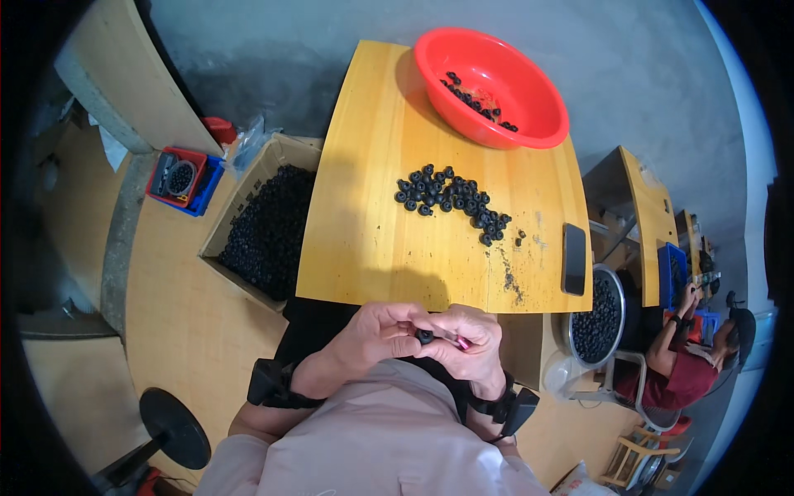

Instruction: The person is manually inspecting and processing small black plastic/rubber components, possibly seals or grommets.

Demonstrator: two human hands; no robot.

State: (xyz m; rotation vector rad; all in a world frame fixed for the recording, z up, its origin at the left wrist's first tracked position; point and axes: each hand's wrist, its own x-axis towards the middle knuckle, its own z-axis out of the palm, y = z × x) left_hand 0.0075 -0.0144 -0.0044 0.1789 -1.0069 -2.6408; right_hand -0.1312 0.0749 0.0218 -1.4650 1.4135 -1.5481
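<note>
Just in front of the table's near edge, my left hand [370, 337] pinches a small round black part [425, 336] with a hole in its end. My right hand [470, 345] meets it from the other side, closed around a slim tool with a shiny pinkish-red part [461, 341]; its tip is hidden at the black part, and its exact kind cannot be made out. On the yellow wooden table [356, 240] lies a loose pile of similar black parts [447, 194]. Dark crumbs [511, 281] are scattered to the right of it.
A red basin [529, 91] with several black parts stands at the table's far end. A dark phone [573, 259] lies at the right edge. Left is a full cardboard box [265, 223]; right, a metal bowl [595, 326] of parts. Another person [674, 364] sits working at far right.
</note>
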